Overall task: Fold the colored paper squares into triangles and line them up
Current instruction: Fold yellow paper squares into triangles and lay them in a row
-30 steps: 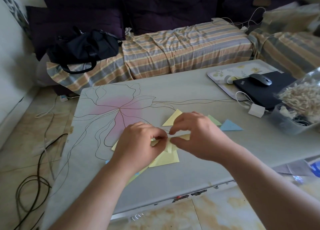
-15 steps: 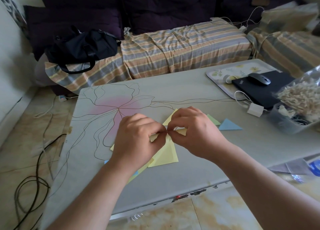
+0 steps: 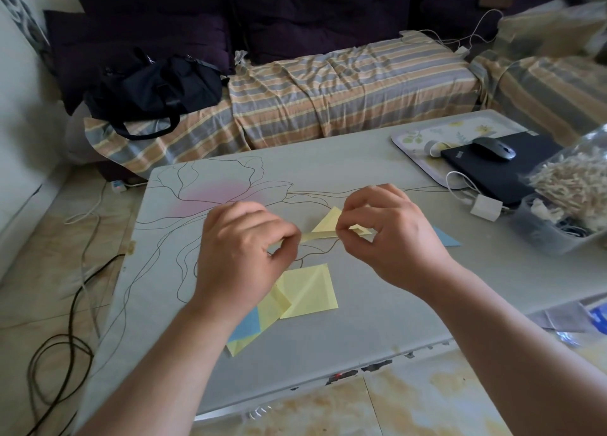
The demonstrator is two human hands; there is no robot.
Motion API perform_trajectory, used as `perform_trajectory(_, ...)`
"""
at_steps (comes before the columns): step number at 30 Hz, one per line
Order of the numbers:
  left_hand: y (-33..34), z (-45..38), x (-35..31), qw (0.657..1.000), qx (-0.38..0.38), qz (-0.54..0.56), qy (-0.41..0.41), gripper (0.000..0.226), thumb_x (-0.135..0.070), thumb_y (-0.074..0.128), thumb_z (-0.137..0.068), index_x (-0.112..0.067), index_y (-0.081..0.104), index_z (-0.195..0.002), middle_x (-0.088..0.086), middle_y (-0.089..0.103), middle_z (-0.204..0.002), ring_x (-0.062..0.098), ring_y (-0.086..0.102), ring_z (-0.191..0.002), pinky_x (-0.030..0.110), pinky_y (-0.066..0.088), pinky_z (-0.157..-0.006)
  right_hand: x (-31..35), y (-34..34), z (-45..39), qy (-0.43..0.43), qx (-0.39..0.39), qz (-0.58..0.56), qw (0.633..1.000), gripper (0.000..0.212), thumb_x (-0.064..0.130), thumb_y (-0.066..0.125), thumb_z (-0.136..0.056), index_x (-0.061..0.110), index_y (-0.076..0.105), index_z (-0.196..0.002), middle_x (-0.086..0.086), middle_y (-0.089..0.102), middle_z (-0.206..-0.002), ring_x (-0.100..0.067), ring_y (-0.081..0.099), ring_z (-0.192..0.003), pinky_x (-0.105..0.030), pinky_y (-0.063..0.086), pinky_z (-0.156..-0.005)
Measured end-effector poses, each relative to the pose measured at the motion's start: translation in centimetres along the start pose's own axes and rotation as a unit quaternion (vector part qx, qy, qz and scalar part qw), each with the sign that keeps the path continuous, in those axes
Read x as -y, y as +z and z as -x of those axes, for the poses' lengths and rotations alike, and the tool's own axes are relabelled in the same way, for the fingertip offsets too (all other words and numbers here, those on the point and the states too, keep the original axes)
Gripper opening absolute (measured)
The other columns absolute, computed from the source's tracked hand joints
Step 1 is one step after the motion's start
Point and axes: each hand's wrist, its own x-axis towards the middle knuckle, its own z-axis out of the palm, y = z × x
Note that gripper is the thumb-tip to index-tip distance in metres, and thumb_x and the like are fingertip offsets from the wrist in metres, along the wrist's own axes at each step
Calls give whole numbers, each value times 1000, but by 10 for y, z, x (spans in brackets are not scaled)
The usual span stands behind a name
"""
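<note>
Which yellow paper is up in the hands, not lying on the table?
The folded yellow strip, pinched between both hands; the other yellow papers lie flat.

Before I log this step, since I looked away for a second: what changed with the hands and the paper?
The left hand and right hand have drawn apart and risen, stretching the folded yellow paper between them; both still pinch it. The yellow sheet beneath, hidden before, now shows. The blue triangle, laptop and mouse stayed put.

No readable text anywhere. Small logo on corner of black laptop [image 3: 492,169] too blurred to read. No labels, numbers or signs legible on other items.
</note>
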Motion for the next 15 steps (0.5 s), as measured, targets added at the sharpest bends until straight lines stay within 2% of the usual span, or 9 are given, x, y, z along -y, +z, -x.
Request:
perform_trajectory(4, 1, 0, 1, 1000, 9, 5, 1, 14, -26, 73, -91, -27, 76, -77, -15, 72, -79, 20, 69, -92, 45, 47, -83, -5, -6, -1, 7, 7, 7, 1000, 7, 15, 80, -87, 21, 78, -86, 11, 64, -98, -19, 54, -96, -14, 38, -83)
perform_trajectory(8, -2, -2, 6, 1000, 5, -4, -13, 16, -26, 72, -91, -27, 76, -76, -15, 72, -78, 20, 69, -92, 44, 47, -83, -10, -13, -3, 19, 1, 14, 1000, 6, 15, 80, -87, 21, 79, -88, 10, 64, -98, -19, 53, -96, -8, 34, -86)
perform_trajectory(12, -2, 1, 6, 1000, 13, -12, -11, 15, -26, 73, -90, -27, 76, -76, -14, 72, -78, 19, 69, -92, 43, 47, -84, -12, -14, -3, 34, 4, 31, 999, 7, 14, 80, -86, 20, 78, -86, 10, 64, -98, -17, 53, -96, -8, 33, -84)
perform_trajectory(15, -1, 2, 7, 1000, 9, -18, -23, 14, -23, 74, -90, -27, 75, -76, -14, 71, -79, 20, 69, -91, 43, 47, -83, -14, -20, -4, 69, -46, 45, 996, 9, 9, 79, -83, 17, 75, -81, 7, 67, -95, -20, 57, -92, -12, 35, -81)
